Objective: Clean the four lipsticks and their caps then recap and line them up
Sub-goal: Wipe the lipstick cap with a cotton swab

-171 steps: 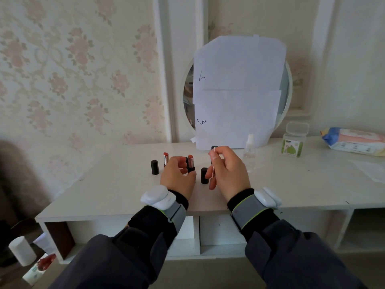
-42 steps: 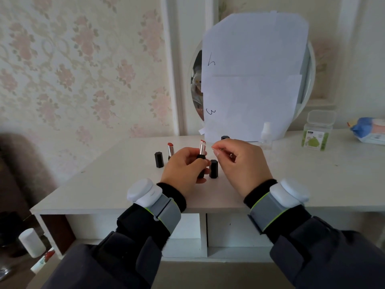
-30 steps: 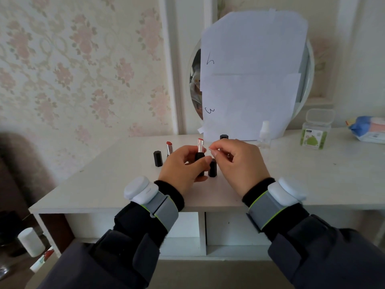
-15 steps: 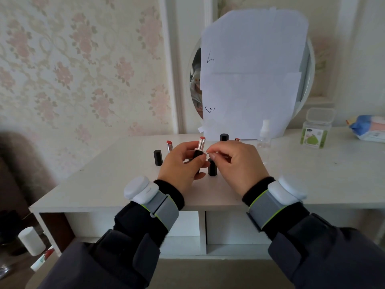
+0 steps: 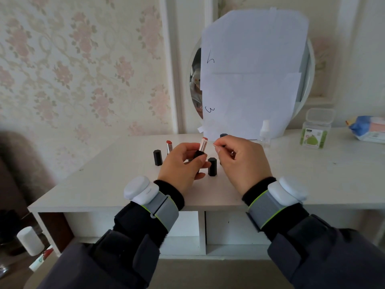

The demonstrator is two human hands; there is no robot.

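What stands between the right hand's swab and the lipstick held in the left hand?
Nothing visible. The right hand pinches a thin swab just right of the uncapped lipstick gripped by the left hand; only open air separates them.

Left hand [image 5: 180, 163] grips uncapped lipstick [image 5: 202, 145] upright; right hand [image 5: 239, 161] pinches thin swab beside it

The right hand [image 5: 239, 161] has drawn its swab away from the lifted lipstick [image 5: 202, 145]

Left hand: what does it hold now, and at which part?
The left hand grips an uncapped lipstick by its black base, the red tip pointing up. The right hand pinches something thin and whitish; what it is cannot be told.
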